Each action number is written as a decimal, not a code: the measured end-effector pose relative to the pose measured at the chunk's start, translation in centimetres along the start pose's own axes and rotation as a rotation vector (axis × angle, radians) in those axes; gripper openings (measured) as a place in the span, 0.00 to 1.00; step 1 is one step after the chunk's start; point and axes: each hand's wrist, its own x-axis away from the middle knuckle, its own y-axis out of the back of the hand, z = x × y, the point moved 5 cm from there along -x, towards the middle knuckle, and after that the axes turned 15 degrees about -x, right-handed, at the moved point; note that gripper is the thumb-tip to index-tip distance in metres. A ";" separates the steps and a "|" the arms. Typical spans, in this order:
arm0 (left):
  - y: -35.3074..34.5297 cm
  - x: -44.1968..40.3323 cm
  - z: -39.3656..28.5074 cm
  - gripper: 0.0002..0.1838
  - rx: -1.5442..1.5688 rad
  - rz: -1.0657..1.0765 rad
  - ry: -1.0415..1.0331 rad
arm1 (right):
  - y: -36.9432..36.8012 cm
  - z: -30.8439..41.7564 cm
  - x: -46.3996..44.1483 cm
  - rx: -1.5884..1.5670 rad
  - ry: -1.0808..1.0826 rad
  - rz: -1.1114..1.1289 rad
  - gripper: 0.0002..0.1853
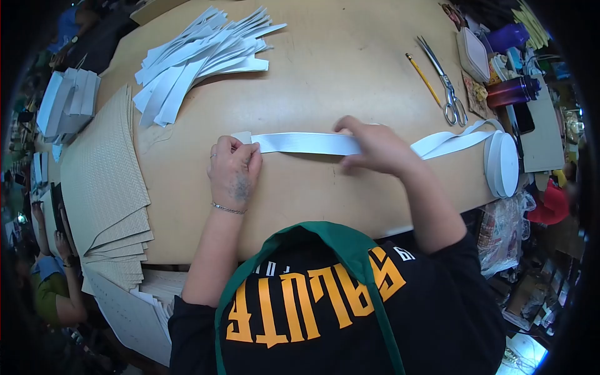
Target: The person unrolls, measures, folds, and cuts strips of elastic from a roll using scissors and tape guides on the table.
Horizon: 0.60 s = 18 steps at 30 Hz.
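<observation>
A white band (306,143) lies stretched across the table in front of me. At its left end my left hand (234,165) is closed, fingertips pinching the band beside a small pale piece (241,136). My right hand (372,147), slightly blurred, is over the band farther right, with thumb and fingers apart; its contact with the band is unclear. Beyond that hand the band continues in loose folds (437,142) to a white roll (502,164) at the table's right edge.
Cut white strips (200,59) are heaped at the back left. Textured sheets (103,181) fan along the left edge. Scissors (447,87) and a yellow pencil (425,80) lie back right, near a purple tumbler (509,92). Another person's arm (69,290) shows far left.
</observation>
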 end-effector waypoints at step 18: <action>-0.4 0.1 0.3 0.04 -0.023 -0.014 -0.013 | 5.8 -9.6 2.3 -0.372 -0.016 0.038 0.26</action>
